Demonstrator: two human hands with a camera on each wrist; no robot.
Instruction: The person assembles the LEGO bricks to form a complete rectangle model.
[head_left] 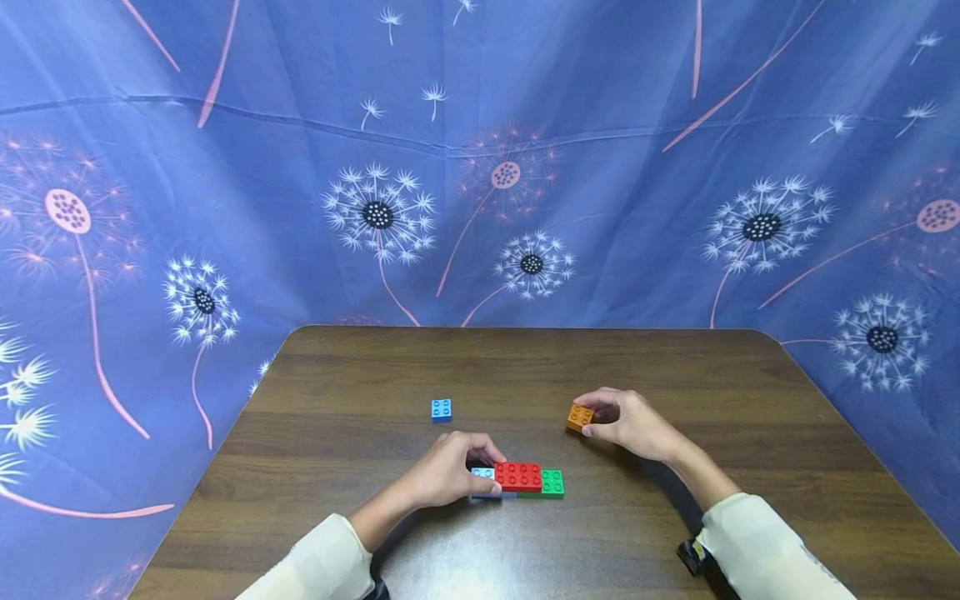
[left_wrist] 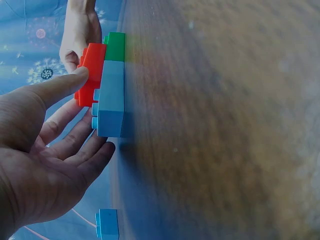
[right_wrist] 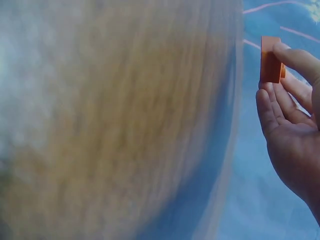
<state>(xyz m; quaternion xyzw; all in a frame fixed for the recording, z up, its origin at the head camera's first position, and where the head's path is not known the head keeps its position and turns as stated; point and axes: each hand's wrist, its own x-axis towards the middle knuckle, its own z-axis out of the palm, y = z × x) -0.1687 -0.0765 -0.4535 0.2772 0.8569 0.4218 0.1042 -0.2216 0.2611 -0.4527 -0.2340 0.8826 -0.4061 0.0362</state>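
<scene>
Blocks: five toy blocks, which I count as one red block [head_left: 519, 477], one green block [head_left: 552, 483], one light blue block [left_wrist: 111, 90], one small blue block [head_left: 441, 410] and one orange block [head_left: 580, 417].
Hands: two bare ones, a left hand [head_left: 450, 471] and a right hand [head_left: 633, 425].
Left grip: thumb and forefinger pinch the left end of the red block, thumb on the near side.
Right grip: thumb and fingers pinch the orange block, which I see just above the wood, studs up, to the right of the stack and farther back.
Stack: three blocks; the light blue and green ones lie end to end, and the red one lies across their join, eight studs on top. I cannot tell whether it is pressed fully down.
Loose block: one, the small blue one, four studs up, behind the stack and to its left, apart from both hands.
Sleeves: two pale sleeves [head_left: 318, 562].
Surroundings: one brown wooden table [head_left: 300, 467]; behind it, blue cloth [head_left: 637, 208] printed with dandelions.
</scene>
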